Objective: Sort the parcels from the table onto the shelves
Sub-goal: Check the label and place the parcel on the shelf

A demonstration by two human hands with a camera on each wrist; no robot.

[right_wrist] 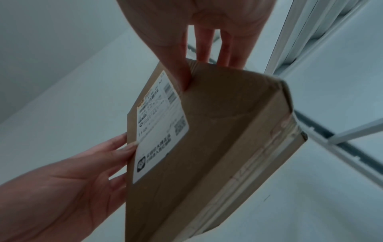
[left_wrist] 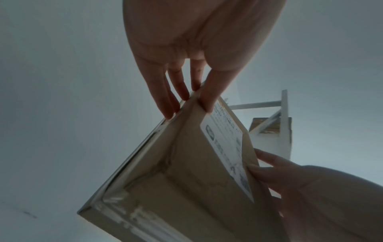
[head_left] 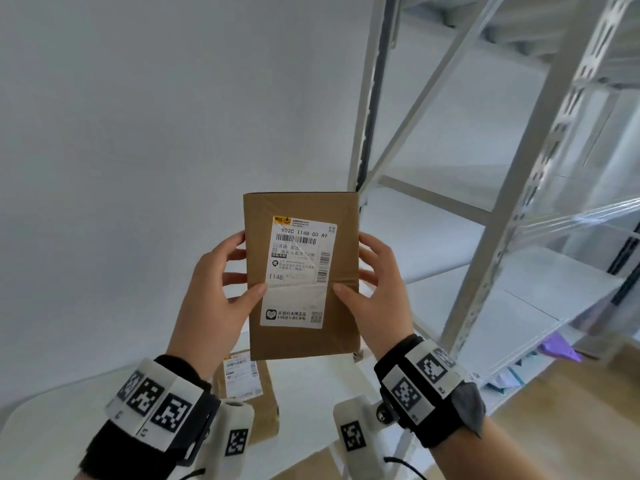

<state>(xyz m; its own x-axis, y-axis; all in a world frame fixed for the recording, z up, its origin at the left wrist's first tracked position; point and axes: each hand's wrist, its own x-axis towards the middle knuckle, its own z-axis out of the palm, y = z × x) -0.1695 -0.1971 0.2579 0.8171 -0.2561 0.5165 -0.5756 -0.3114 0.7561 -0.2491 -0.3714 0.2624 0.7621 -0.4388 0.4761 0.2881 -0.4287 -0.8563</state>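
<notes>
A flat brown cardboard parcel (head_left: 301,341) with a white shipping label (head_left: 299,271) is held upright in front of me, label facing me. My left hand (head_left: 221,282) grips its left edge, thumb on the front and fingers behind. On the opposite edge my right hand (head_left: 377,289) holds it the same way. The left wrist view shows the parcel (left_wrist: 182,188) from below with my left hand (left_wrist: 186,81) pinching the edge. In the right wrist view the parcel (right_wrist: 217,147) hangs under my right hand (right_wrist: 196,49).
A second brown parcel (head_left: 247,393) lies on the white table (head_left: 52,427) below. White metal shelving (head_left: 498,237) stands to the right, with a bare white shelf board (head_left: 540,289). Purple and teal items (head_left: 557,349) sit on a lower shelf. A plain wall is behind.
</notes>
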